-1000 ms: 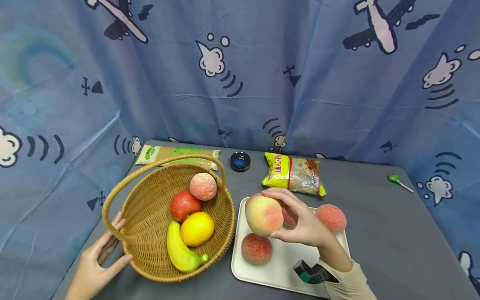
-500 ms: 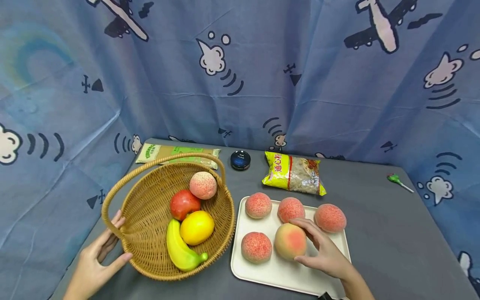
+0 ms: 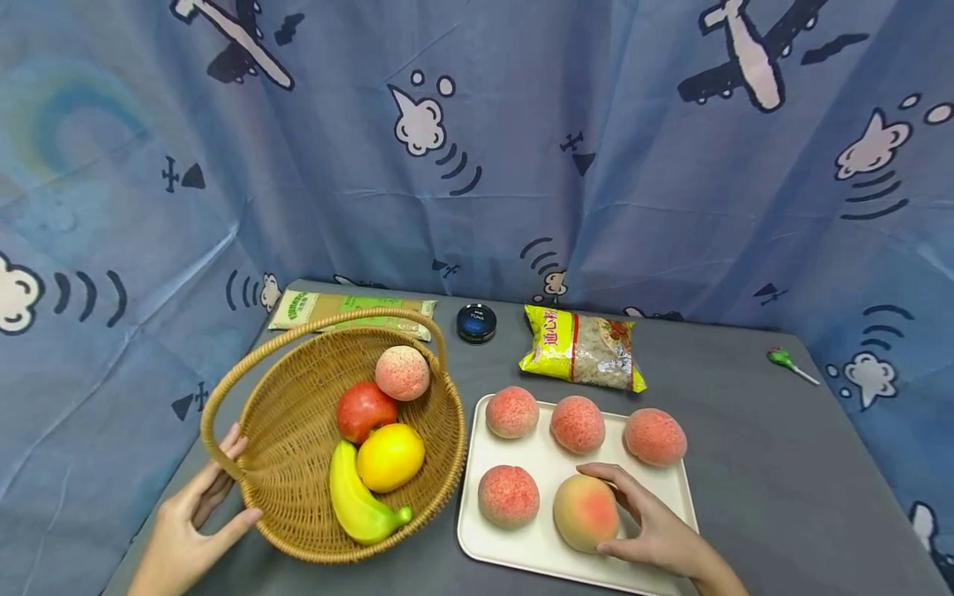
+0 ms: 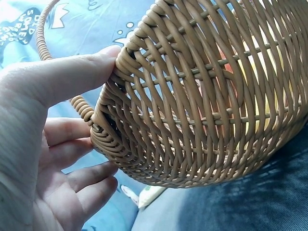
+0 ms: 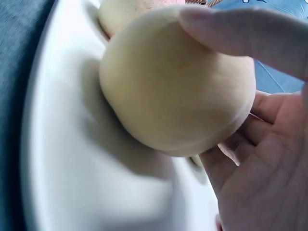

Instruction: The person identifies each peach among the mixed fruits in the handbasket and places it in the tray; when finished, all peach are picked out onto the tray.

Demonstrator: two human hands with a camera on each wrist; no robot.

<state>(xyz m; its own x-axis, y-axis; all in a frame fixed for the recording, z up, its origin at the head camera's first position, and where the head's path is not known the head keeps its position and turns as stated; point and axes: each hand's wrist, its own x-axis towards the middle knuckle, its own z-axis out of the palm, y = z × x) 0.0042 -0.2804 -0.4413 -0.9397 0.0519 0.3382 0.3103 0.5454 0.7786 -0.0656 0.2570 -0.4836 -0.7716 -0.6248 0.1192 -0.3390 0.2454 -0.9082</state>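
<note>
My left hand grips the left rim of a wicker basket, thumb on one side and fingers on the other, as the left wrist view also shows. Inside the basket lie a banana, a yellow lemon, a red apple and a speckled pink peach. My right hand holds a smooth yellow-and-pink peach at the front of a white tray. In the right wrist view the thumb lies on this peach, which is just over or on the tray; contact is unclear.
Several speckled peaches sit on the tray around the held one. Behind stand a yellow bag of pasta, a dark round tin and a flat green-and-beige packet. A lollipop lies far right; a patterned curtain hangs behind.
My right hand has carried the smooth peach from above the tray's back left rightward and down to its front middle. The left hand and the basket have stayed in place.
</note>
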